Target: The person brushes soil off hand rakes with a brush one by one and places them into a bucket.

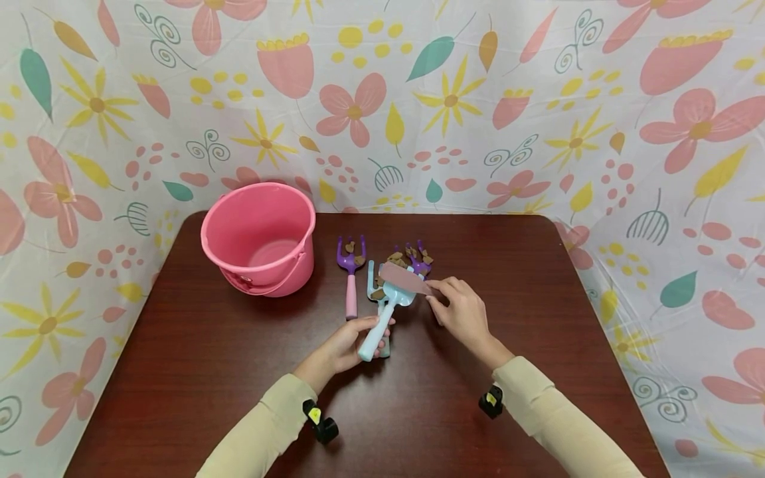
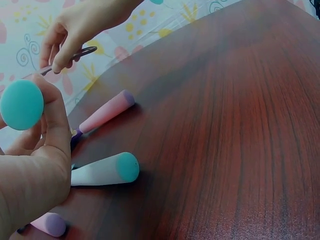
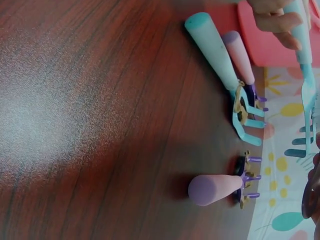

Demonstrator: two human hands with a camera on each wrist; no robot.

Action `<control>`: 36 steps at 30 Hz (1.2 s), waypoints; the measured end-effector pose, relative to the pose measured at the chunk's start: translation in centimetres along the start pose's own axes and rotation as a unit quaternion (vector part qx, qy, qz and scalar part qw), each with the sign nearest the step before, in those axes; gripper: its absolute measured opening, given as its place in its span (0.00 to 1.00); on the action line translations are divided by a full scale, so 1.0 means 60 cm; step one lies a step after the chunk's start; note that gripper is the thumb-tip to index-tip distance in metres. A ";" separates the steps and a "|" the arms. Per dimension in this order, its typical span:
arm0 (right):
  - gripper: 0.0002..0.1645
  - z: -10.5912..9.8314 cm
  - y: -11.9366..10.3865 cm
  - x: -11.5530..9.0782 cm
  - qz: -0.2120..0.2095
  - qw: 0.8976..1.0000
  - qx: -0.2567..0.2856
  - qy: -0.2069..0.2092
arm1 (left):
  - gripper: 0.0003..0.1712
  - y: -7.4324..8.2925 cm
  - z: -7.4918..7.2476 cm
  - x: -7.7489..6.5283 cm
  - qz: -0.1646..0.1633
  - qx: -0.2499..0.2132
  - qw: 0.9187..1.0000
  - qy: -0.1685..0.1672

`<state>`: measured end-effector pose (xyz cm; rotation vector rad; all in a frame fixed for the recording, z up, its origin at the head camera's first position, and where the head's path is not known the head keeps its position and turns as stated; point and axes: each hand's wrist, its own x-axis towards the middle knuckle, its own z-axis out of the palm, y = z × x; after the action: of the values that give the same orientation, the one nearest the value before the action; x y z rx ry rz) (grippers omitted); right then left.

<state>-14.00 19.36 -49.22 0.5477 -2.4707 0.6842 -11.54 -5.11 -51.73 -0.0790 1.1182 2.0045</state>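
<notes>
My left hand (image 1: 343, 345) grips the pale handle of a light blue garden hand fork (image 1: 373, 335), held above the table. In the left wrist view the handle's turquoise end (image 2: 21, 105) faces the camera. My right hand (image 1: 460, 309) pinches a flat pinkish-brown piece (image 1: 403, 277), perhaps folded cloth, which lies across the fork's head and hides most of its tines. Below lies a second light blue fork (image 3: 212, 50). A purple fork with a pink handle (image 1: 351, 295) lies to the left, and another purple fork (image 3: 217, 189) sits to the right. Brown bits cling to these three.
A pink bucket (image 1: 263, 229) stands at the back left of the dark wooden table (image 1: 508, 252), its handle lowered at the front. Loose brown bits (image 1: 396, 257) show among the forks. Behind the table hangs a flowered curtain (image 1: 412, 172).
</notes>
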 end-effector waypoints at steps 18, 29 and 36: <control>0.15 0.012 0.012 0.028 0.002 1.000 -0.018 0.013 | 0.25 0.010 0.002 0.004 0.010 -0.015 1.000 -0.003; 0.16 0.029 0.020 0.050 0.016 1.000 -0.025 0.001 | 0.28 0.018 -0.006 0.007 0.011 -0.019 1.000 0.008; 0.15 0.037 0.020 0.067 0.035 0.999 -0.027 -0.014 | 0.28 0.024 -0.012 0.010 0.021 -0.018 1.000 0.008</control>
<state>-18.59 18.14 -48.98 0.4565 -2.5376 0.6397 -13.16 -5.63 -51.41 -0.0911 1.1019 2.0661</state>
